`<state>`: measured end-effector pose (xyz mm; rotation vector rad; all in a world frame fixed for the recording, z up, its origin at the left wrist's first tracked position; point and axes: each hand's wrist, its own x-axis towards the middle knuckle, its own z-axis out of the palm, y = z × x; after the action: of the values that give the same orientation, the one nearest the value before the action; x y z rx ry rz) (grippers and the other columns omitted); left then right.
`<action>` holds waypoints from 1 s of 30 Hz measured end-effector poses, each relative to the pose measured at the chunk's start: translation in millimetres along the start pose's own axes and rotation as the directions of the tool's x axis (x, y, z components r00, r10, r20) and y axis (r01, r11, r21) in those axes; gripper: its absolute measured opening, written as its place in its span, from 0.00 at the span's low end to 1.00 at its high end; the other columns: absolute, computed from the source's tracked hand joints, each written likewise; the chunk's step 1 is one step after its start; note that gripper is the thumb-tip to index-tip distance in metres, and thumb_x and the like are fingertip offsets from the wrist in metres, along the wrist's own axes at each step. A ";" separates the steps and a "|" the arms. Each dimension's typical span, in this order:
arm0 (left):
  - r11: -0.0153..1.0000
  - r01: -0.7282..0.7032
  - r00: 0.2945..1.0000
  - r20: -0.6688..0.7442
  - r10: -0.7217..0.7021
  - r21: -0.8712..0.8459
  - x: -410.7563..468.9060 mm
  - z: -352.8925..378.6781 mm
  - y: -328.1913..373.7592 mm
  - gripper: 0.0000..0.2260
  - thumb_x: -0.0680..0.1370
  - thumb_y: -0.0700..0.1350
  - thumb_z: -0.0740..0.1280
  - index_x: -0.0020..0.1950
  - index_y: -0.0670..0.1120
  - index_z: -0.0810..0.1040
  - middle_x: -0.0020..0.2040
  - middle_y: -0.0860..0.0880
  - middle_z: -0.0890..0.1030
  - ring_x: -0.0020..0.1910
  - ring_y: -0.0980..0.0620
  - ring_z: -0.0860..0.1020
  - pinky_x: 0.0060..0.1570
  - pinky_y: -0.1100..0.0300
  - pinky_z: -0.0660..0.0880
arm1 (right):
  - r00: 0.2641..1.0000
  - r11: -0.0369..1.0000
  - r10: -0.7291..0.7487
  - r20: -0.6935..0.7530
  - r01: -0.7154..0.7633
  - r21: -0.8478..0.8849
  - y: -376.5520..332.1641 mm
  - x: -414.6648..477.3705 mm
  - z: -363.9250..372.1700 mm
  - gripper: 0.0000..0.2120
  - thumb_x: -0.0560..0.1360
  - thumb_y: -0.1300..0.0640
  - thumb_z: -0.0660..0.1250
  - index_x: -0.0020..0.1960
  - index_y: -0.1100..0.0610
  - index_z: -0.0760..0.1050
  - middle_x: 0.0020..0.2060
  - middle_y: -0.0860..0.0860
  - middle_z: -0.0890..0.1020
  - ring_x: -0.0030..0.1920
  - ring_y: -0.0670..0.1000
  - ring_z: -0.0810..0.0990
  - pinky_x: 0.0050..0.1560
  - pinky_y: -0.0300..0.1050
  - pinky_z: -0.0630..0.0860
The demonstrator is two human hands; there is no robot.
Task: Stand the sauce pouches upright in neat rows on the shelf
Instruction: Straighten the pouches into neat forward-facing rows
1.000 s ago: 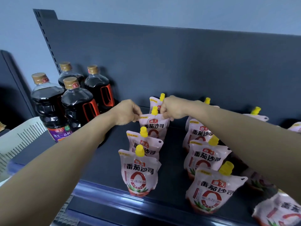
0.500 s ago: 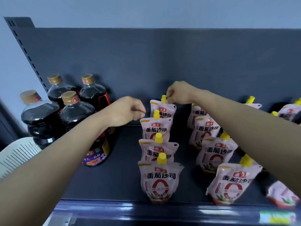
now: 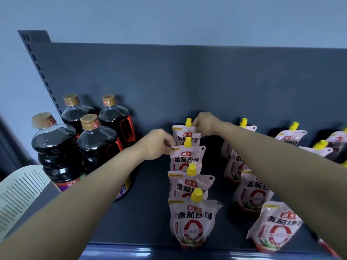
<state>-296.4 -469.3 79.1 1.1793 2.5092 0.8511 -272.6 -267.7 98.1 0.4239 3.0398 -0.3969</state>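
White sauce pouches with yellow caps stand in a row running front to back on the dark shelf [image 3: 148,212]. My right hand [image 3: 204,123] pinches the top of the rearmost pouch [image 3: 181,133] beside its cap. My left hand [image 3: 159,144] pinches the top left corner of the second pouch from the back [image 3: 187,159]. Two more pouches stand in front, the nearest [image 3: 193,222] at the shelf's front edge. A second row of pouches [image 3: 251,194] stands to the right, partly hidden by my right forearm.
Several large dark sauce bottles [image 3: 93,147] with gold caps stand at the left of the shelf. A white slotted basket [image 3: 20,190] sits at lower left. More pouches [image 3: 293,137] stand at the back right, some leaning. The shelf's back panel [image 3: 187,81] rises right behind the rows.
My left hand has moved right and now pinches the second pouch's corner. My right hand stays at the rearmost pouch's top. The camera view shifted slightly.
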 end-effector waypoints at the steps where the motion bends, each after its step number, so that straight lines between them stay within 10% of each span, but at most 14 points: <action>1: 1.000 0.005 1.000 -0.015 -0.005 -0.003 1.5 1.6 -0.2 0.03 0.71 0.37 0.71 0.44 0.43 0.84 0.39 0.51 0.80 0.39 0.56 0.76 0.39 0.68 0.71 | 1.000 1.000 -0.005 0.001 0.005 0.013 -0.9 2.2 0.8 0.08 0.74 0.61 0.68 0.50 0.63 0.82 0.38 0.52 0.78 0.41 0.50 0.75 0.42 0.42 0.72; 12: 0.998 0.063 0.998 -0.030 -0.063 0.003 12.7 12.4 -3.3 0.04 0.70 0.41 0.73 0.36 0.43 0.82 0.31 0.53 0.77 0.33 0.56 0.73 0.37 0.64 0.70 | 0.998 0.993 -0.054 0.027 0.057 -0.102 -2.4 -6.6 -15.3 0.07 0.73 0.62 0.65 0.40 0.67 0.75 0.35 0.57 0.73 0.40 0.55 0.70 0.34 0.43 0.66; 18: 0.991 0.105 0.994 -0.023 -0.103 0.085 20.3 18.8 0.3 0.10 0.71 0.43 0.73 0.40 0.35 0.81 0.39 0.41 0.80 0.39 0.45 0.76 0.49 0.48 0.77 | 0.994 0.991 -0.109 -0.009 0.108 -0.078 2.4 -24.7 -34.5 0.13 0.74 0.58 0.68 0.58 0.62 0.79 0.57 0.56 0.81 0.58 0.56 0.78 0.60 0.48 0.75; 25: 0.991 0.069 0.998 -0.022 -0.067 0.118 7.7 8.6 10.1 0.07 0.71 0.42 0.73 0.44 0.38 0.82 0.45 0.44 0.83 0.47 0.45 0.80 0.54 0.50 0.76 | 0.994 0.991 -0.109 -0.006 0.108 -0.076 10.9 -54.5 -44.7 0.13 0.75 0.57 0.68 0.58 0.58 0.79 0.56 0.53 0.82 0.57 0.53 0.78 0.55 0.42 0.72; 30: 0.999 -0.049 0.998 -0.047 0.049 -0.004 -27.3 -21.4 37.0 0.04 0.70 0.45 0.73 0.40 0.45 0.83 0.38 0.50 0.82 0.38 0.57 0.78 0.45 0.64 0.73 | 0.991 0.995 -0.094 0.098 0.096 -0.019 2.5 -75.5 -48.4 0.10 0.74 0.60 0.68 0.55 0.59 0.81 0.46 0.57 0.85 0.38 0.48 0.80 0.39 0.36 0.75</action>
<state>-265.2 -480.1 117.6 1.2376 2.5232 0.9072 -199.9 -272.7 150.4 0.2510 2.9743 -0.3734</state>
